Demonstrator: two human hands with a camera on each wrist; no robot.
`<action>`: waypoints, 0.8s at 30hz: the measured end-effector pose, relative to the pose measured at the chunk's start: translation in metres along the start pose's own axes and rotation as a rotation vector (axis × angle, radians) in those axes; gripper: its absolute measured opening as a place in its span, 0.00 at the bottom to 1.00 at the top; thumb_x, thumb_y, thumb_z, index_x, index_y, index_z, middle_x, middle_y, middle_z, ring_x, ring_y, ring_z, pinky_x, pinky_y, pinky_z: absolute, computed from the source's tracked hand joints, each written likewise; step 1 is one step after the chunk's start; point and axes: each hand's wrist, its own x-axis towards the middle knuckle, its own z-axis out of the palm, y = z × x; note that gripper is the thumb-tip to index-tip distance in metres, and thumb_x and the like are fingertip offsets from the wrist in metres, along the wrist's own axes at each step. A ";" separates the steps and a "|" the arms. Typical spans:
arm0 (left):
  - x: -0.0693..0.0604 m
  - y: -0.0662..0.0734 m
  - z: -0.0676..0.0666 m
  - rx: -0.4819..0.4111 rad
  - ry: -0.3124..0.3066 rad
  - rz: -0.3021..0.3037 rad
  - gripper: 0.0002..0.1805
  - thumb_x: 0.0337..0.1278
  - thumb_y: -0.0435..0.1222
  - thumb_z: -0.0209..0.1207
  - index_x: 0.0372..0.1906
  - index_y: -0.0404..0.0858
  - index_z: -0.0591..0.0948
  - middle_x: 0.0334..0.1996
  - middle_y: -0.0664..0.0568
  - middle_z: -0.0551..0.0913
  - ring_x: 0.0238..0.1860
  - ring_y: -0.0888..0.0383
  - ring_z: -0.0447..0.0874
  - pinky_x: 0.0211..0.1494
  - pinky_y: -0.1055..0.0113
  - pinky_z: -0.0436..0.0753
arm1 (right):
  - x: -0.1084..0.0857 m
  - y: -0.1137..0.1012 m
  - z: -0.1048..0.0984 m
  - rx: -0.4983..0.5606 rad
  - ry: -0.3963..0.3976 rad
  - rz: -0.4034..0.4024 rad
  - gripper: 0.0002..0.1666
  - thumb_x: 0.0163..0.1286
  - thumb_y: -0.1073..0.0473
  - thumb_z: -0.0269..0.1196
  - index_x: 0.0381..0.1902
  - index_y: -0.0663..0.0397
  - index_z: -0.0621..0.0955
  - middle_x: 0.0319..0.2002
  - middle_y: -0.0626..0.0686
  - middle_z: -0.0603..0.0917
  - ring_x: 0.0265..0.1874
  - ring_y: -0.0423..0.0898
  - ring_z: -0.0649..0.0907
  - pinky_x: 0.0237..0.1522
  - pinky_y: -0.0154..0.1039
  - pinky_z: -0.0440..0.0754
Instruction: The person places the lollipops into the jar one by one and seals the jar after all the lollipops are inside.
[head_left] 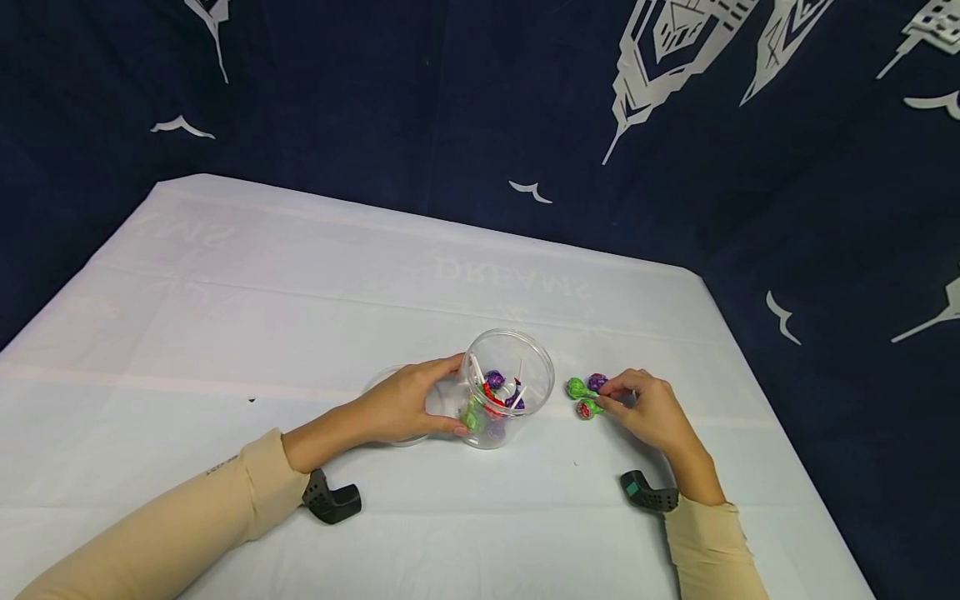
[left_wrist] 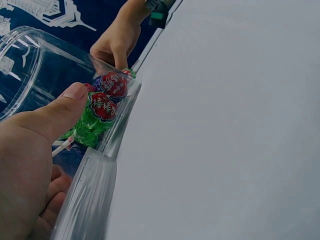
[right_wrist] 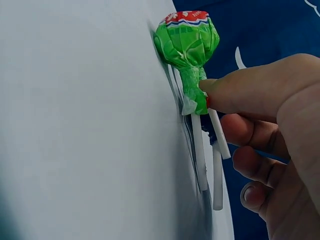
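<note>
My left hand grips the side of a clear plastic jar, thumb on the near side. The jar stands on the white table, mouth up, with several wrapped lollipops inside, purple, green and red, some sticks pointing upward. To the jar's right, three lollipops lie together on the table: a green one, a purple one and a red-and-green one. My right hand is at their sticks, thumb and forefinger pinching a lollipop; exactly which one's stick is partly hidden.
A clear round plastic piece lies under and behind my left hand, partly covered. The white table ends at a dark blue cloth with white drawings. A small dark speck is on the table at left.
</note>
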 end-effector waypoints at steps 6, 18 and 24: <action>0.000 0.002 -0.002 -0.005 -0.002 0.003 0.52 0.46 0.50 0.75 0.74 0.35 0.63 0.65 0.43 0.74 0.67 0.48 0.71 0.70 0.50 0.68 | 0.001 0.000 0.000 -0.011 -0.015 -0.002 0.09 0.51 0.72 0.74 0.25 0.55 0.86 0.23 0.43 0.81 0.26 0.42 0.75 0.29 0.37 0.71; 0.001 0.002 -0.001 0.004 -0.001 0.003 0.51 0.46 0.50 0.75 0.73 0.36 0.64 0.64 0.43 0.76 0.66 0.48 0.72 0.69 0.50 0.69 | -0.001 0.001 -0.001 0.005 -0.039 -0.037 0.08 0.53 0.71 0.73 0.25 0.55 0.84 0.24 0.44 0.80 0.27 0.43 0.76 0.28 0.37 0.72; 0.001 0.003 -0.001 0.005 -0.005 -0.008 0.52 0.46 0.50 0.75 0.73 0.34 0.64 0.64 0.42 0.75 0.66 0.47 0.71 0.69 0.50 0.68 | -0.001 0.000 -0.002 0.011 -0.048 -0.031 0.07 0.55 0.71 0.70 0.26 0.56 0.84 0.25 0.45 0.80 0.26 0.42 0.75 0.27 0.36 0.72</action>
